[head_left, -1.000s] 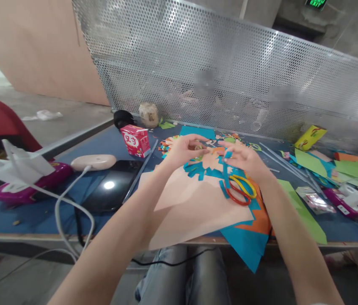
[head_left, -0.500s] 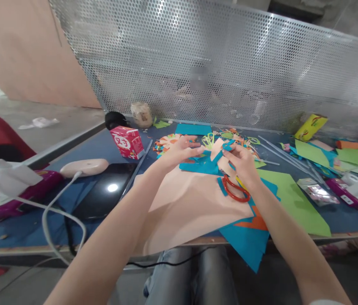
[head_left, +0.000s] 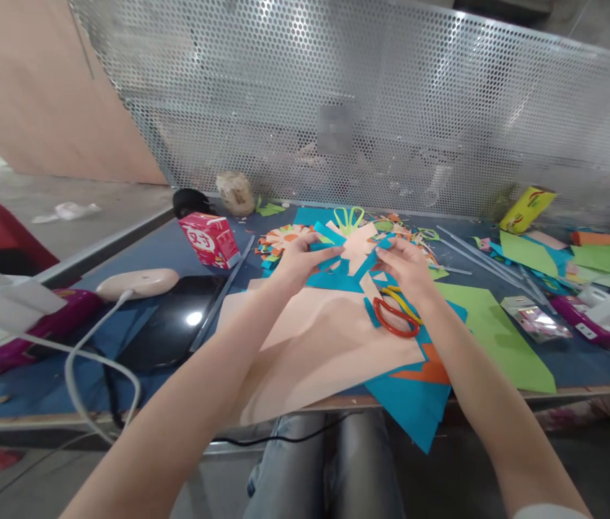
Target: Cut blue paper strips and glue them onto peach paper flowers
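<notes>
My left hand [head_left: 301, 258] and my right hand [head_left: 405, 262] both pinch a cut-out paper flower [head_left: 356, 252] of blue and peach layers, lifted slightly above a large peach sheet [head_left: 316, 346]. Green paper loops [head_left: 349, 216] stick up behind the flower. Red and yellow scissor handles [head_left: 396, 314] lie on the paper just under my right wrist. Blue and orange sheets [head_left: 418, 389] poke out beneath the peach one at the table's front edge.
A red drink carton [head_left: 208, 239], a black tablet [head_left: 175, 324], a pale charger [head_left: 137, 282] with white cable and a pink tool [head_left: 24, 331] lie left. Green sheets [head_left: 494, 331], plastic packets [head_left: 535, 321] and scraps lie right. A perforated metal screen [head_left: 391, 108] stands behind.
Both hands have closed onto the blue and peach cut-out and raised it off the sheet. The view has shifted slightly left and down.
</notes>
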`<state>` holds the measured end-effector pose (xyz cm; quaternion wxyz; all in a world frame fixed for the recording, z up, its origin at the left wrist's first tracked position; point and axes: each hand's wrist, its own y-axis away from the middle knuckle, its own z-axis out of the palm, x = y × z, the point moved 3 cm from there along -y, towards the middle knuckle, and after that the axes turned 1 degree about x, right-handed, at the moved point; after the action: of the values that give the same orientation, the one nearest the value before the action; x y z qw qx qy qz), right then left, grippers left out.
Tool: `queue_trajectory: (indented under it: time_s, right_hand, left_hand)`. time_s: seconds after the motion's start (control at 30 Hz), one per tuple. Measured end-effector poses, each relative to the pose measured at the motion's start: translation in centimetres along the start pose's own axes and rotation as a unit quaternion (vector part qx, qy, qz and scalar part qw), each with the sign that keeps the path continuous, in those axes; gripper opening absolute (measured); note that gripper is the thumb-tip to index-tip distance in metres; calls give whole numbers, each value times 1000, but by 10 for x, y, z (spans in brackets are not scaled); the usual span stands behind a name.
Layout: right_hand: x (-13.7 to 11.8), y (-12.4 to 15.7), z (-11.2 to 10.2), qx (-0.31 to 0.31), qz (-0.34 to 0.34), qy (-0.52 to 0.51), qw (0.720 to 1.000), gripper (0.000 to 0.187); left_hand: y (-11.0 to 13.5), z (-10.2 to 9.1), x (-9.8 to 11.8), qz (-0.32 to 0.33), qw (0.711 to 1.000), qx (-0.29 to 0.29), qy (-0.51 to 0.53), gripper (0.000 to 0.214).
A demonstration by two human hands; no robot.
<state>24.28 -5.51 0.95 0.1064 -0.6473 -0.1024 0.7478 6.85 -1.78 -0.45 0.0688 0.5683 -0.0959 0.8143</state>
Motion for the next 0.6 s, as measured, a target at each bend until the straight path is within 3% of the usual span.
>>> queue_trajectory:
  time_s: [0.23,0.33,0.47,0.6]
  right_hand:
    - [0,-3,-4,-3,23,23,999,24]
    - [3,-6,-11,9,25,98,995,21]
    - [14,-6,-10,-87,48,266,959,13]
    - [26,2,1,-180,45,336,923,7]
  left_hand:
    - [-4,-7,1,33,998,40,-20,39]
    - [-11,-16,-1,72,995,63,-41,38]
    - [-19,-28,-9,38,994,81,-62,40]
    - [-20,-31,-13,16,994,85,-65,42]
